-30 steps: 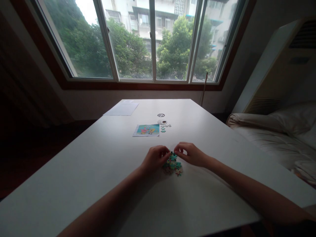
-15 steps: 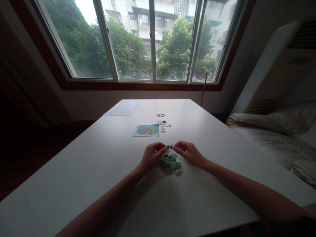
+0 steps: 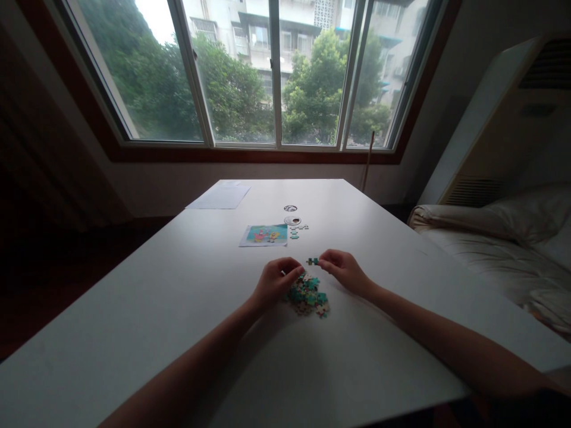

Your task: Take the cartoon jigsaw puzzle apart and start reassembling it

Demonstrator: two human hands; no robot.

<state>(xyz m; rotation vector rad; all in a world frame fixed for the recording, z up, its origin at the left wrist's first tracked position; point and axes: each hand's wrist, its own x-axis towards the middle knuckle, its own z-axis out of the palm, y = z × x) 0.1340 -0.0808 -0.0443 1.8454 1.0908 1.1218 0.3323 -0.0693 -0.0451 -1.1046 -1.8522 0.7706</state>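
Between the thumb and fingers of my right hand (image 3: pixel 341 269) is a small strip of green jigsaw puzzle pieces (image 3: pixel 311 261), which looks like two joined pieces. It is held beyond the far edge of a loose heap of puzzle pieces (image 3: pixel 308 294), mostly green with some pale backs showing. My left hand (image 3: pixel 277 278) is at the heap's left side, thumb and fingertips pinched close together. Whatever may be between those fingertips is too small to make out.
Farther up the white table (image 3: pixel 187 297) lies a colourful picture sheet (image 3: pixel 266 235). Beside it are a few placed puzzle pieces (image 3: pixel 294 234) and two round items (image 3: pixel 292 220). White papers (image 3: pixel 219 196) lie at the far left corner. A padded sofa (image 3: pixel 473 238) stands to the right.
My right hand has moved slightly away and to the right, carrying the green puzzle pieces. My left hand has come off them and stays near the heap.
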